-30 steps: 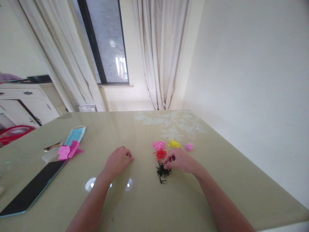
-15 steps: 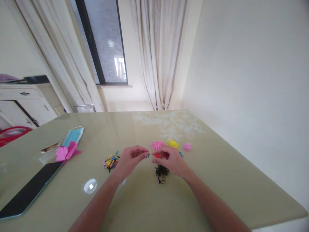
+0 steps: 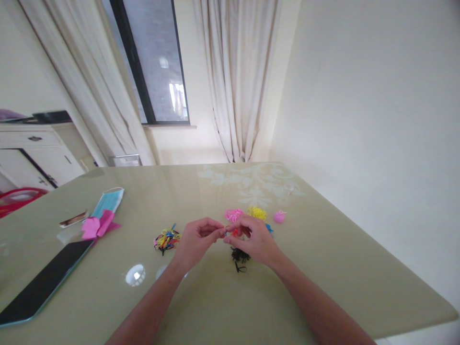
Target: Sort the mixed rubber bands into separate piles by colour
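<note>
Over the middle of the table, my left hand (image 3: pixel 197 239) pinches a tiny blue rubber band (image 3: pixel 226 234) between thumb and forefinger. The fingertips of my right hand (image 3: pixel 253 238) meet it from the other side, thumb below and forefinger above; most of the band is hidden. Under and beside my right hand lie small heaps of rubber bands: black (image 3: pixel 240 256), red (image 3: pixel 235 232), pink (image 3: pixel 234 215), yellow (image 3: pixel 257 212) and blue (image 3: pixel 269 228). Left of my left hand is a mixed-colour heap of bands (image 3: pixel 167 240).
A pink round object (image 3: pixel 279 216) sits right of the yellow heap. Along the left are a dark flat tablet-like slab (image 3: pixel 46 282), pink paper pieces (image 3: pixel 98 225), a blue face mask (image 3: pixel 108 202) and a narrow brown packet (image 3: pixel 74 219). A wall runs along the table's right.
My hands have come together: the right fingertips, apart from the blue band before, now meet it at the left fingertips. My left hand has shifted slightly right.
</note>
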